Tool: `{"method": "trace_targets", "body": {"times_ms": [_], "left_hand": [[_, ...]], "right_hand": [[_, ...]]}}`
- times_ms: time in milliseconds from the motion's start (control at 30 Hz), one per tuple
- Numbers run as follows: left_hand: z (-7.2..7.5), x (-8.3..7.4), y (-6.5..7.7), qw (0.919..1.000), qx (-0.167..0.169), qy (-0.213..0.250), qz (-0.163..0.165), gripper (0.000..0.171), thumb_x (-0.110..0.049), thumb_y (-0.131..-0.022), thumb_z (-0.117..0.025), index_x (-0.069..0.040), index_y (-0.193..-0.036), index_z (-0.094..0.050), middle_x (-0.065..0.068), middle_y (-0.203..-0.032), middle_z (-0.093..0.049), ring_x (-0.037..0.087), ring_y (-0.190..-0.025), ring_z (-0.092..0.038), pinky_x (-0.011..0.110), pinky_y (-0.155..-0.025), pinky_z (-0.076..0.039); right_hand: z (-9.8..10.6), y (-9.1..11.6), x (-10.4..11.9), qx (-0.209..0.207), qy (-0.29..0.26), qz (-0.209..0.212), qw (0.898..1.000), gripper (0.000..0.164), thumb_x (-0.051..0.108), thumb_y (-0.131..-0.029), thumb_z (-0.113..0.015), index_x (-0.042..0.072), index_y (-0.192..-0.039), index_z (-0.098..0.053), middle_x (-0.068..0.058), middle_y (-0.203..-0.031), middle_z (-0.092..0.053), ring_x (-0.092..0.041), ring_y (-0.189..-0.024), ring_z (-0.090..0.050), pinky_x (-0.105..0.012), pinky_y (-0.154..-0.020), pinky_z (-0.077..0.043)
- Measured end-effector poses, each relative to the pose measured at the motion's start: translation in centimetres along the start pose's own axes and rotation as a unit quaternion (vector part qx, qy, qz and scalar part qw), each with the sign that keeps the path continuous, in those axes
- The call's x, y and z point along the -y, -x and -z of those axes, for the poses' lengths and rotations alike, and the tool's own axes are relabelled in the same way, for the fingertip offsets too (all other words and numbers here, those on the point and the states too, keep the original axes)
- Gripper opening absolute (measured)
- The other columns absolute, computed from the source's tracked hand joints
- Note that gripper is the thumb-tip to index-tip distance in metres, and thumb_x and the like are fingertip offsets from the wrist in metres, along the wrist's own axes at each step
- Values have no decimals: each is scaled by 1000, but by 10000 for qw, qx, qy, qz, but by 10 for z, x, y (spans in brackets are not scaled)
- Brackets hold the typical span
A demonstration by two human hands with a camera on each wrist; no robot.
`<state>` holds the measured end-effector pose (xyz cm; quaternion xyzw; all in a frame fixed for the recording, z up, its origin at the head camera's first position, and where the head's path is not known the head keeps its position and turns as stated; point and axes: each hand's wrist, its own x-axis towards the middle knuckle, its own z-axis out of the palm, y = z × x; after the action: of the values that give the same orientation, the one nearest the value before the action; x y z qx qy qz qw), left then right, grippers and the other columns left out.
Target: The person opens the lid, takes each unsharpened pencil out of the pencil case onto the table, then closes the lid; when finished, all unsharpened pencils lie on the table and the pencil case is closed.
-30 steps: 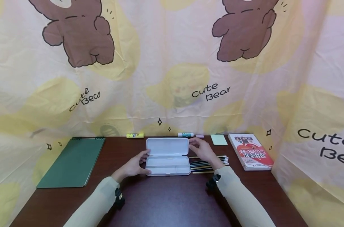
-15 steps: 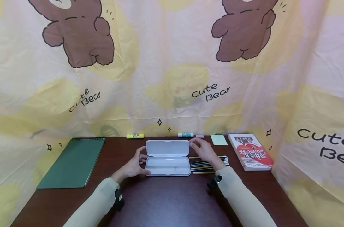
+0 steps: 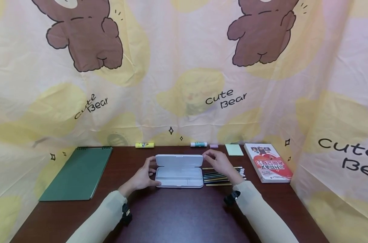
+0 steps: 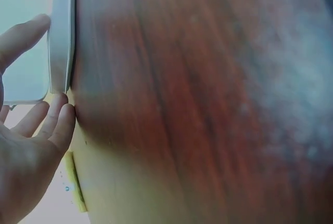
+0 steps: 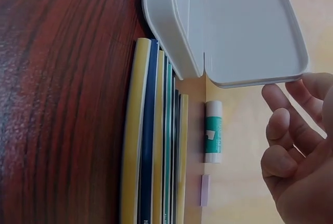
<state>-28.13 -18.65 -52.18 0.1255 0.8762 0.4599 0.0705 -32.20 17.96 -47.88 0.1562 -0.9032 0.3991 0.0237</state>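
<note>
A white pencil case with an inner divided tray lies on the dark table, its hinged lid raised and leaning back. My left hand is at the case's left end. Its thumb touches the side near the front corner, and the other fingers reach loosely toward the back corner, as the left wrist view also shows. My right hand pinches the lid's right upper corner between thumb and fingers, plain in the right wrist view. Several pencils lie just right of the case, partly under my right wrist.
A green spiral-bound pad lies at the left. Along the back are a yellow tube, a glue stick, a small purple block and pale green sticky notes. A red and white book lies at the right.
The lid has tilted forward and lower, with my right hand at its corner. My left fingers have come off the lid's left edge while the thumb stays at the case.
</note>
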Motion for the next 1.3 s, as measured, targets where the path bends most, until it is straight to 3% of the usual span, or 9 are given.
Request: {"method": "trace_targets", "body": {"times_ms": [167, 333, 533, 667, 800, 933, 1067, 1300], "left_hand": [[3, 0, 2, 10000, -70, -11, -4, 85, -26, -79, -87, -26, -142, -29, 7, -141, -51, 24, -118, -60, 44, -103, -52], [7, 2, 5, 9998, -143, 110, -16, 48, -44, -98, -61, -24, -136, -41, 9, -137, -55, 26, -120, -61, 45, -100, -53], [7, 1, 7, 9983, -112, 569, 89, 45, -54, -103, -43, -21, -132, -49, 12, -136, -57, 30, -124, -61, 45, -101, -54], [8, 1, 7, 9984, -113, 510, 201, 46, -57, -102, -44, -21, -130, -50, 10, -136, -57, 29, -126, -60, 44, -102, -53], [10, 1, 8, 9980, -12, 549, 328, 43, -55, -100, -49, -23, -129, -51, 6, -135, -55, 26, -126, -58, 45, -105, -51], [14, 4, 10, 9980, 192, 488, 363, 38, -48, -98, -59, -25, -128, -55, 4, -136, -58, 24, -122, -59, 49, -106, -49], [15, 5, 13, 9982, 331, 340, 379, 41, -45, -90, -71, -28, -126, -59, 1, -133, -60, 21, -117, -61, 49, -103, -50], [14, 3, 14, 9991, 260, 103, 312, 44, -47, -84, -77, -30, -121, -61, -2, -127, -61, 19, -114, -60, 45, -101, -53]], "right_hand": [[3, 7, 3, 283, 44, 27, 9996, 19, 34, -101, -60, 23, -108, -73, 2, -105, -74, -17, -91, -60, -32, -80, -51], [7, 13, 4, 578, 83, -6, 9983, 18, 36, -100, -61, 26, -107, -74, 2, -104, -75, -16, -93, -65, -33, -80, -55], [7, 19, 4, 892, 0, -64, 9960, 23, 39, -100, -60, 26, -112, -74, 5, -104, -74, -23, -92, -66, -31, -78, -55], [5, 21, 2, 1033, -92, -133, 9945, 33, 45, -100, -56, 22, -117, -73, 2, -109, -73, -27, -90, -66, -32, -79, -56], [3, 23, -1, 1132, -13, -54, 9936, 32, 48, -99, -58, 26, -117, -72, 5, -111, -73, -21, -96, -66, -35, -85, -56], [1, 26, -3, 1221, 176, 175, 9922, 23, 43, -96, -64, 30, -113, -72, 8, -110, -72, -12, -100, -63, -35, -89, -55], [-1, 31, -3, 1335, 222, 356, 9902, 23, 36, -94, -70, 26, -114, -72, 7, -109, -73, -13, -99, -64, -37, -90, -56], [-8, 32, -2, 1351, 311, 271, 9900, 28, 33, -90, -75, 23, -116, -72, 4, -111, -73, -16, -104, -66, -43, -95, -56]]}}
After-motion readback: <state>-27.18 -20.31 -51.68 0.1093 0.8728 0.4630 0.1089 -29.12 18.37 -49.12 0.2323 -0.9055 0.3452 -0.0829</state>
